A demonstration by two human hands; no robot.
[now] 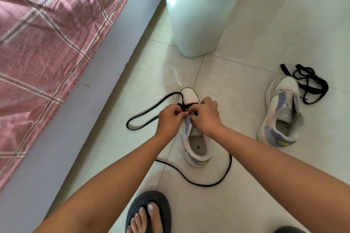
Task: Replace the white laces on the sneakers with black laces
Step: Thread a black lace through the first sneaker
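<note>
Down on the pale tile floor [246,176], the near sneaker [197,145] stood between the bed edge [94,81] on the left and the second sneaker [280,115] on the right, with bare tile open around its heel. Both hands met over its eyelets: the left hand [169,119] and the right hand [205,117] each pinched the black lace [208,183], though the fingertips hid the exact hole. That lace looped left and trailed behind the heel. A spare black lace [310,83] lay tangled beside the far sneaker's toe. A white bin [198,24] stood beyond, its top cut off; a slippered foot [147,213] sat at the bottom edge.
</note>
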